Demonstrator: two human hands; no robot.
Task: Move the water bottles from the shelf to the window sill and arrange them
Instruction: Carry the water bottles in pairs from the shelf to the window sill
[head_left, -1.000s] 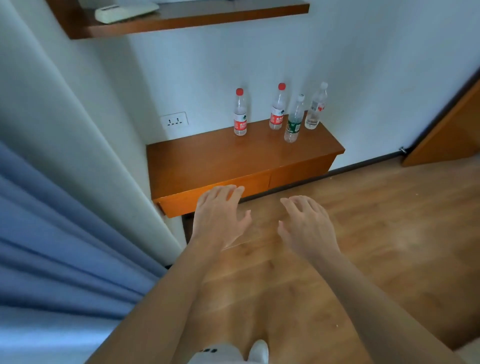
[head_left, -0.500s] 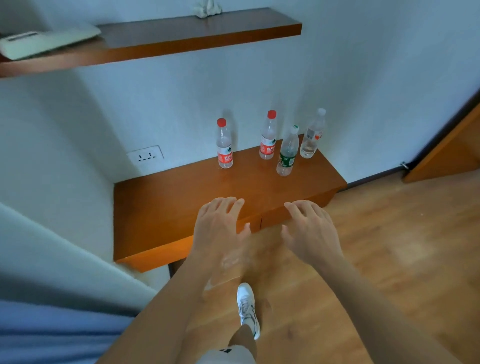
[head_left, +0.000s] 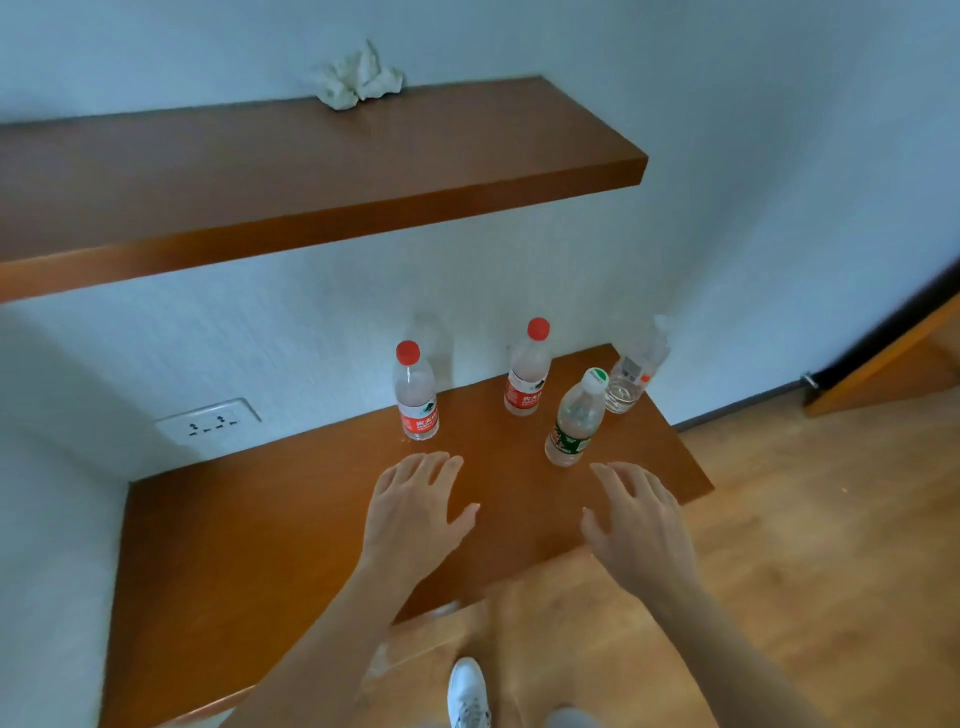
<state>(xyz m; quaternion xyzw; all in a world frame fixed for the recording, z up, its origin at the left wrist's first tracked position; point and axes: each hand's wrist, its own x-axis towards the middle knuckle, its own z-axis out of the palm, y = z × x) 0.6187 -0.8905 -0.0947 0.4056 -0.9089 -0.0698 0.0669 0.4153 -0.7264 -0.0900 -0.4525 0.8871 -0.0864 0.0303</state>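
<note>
Several clear water bottles stand upright at the back right of a low wooden shelf (head_left: 249, 561). A red-capped, red-labelled bottle (head_left: 415, 392) is on the left, a second red-capped bottle (head_left: 527, 371) stands right of it, a green-labelled bottle (head_left: 575, 420) is nearer me, and a white-capped bottle (head_left: 636, 366) stands at the far right by the wall. My left hand (head_left: 415, 512) hovers open just below the left red bottle, fingers spread. My right hand (head_left: 641, 530) hovers open just below the green-labelled bottle. Neither hand touches a bottle. No window sill is in view.
A higher wooden shelf (head_left: 311, 176) juts out above, with a crumpled white cloth (head_left: 358, 78) on it. A wall socket (head_left: 210, 423) sits left of the bottles. Wooden floor (head_left: 805, 519) lies to the right, with a wooden door edge (head_left: 893, 358). My white shoe (head_left: 467, 693) is below.
I have come closer to the low shelf; the bottles look larger and both open hands have reached forward over the shelf top. The blue curtain has left the view.
</note>
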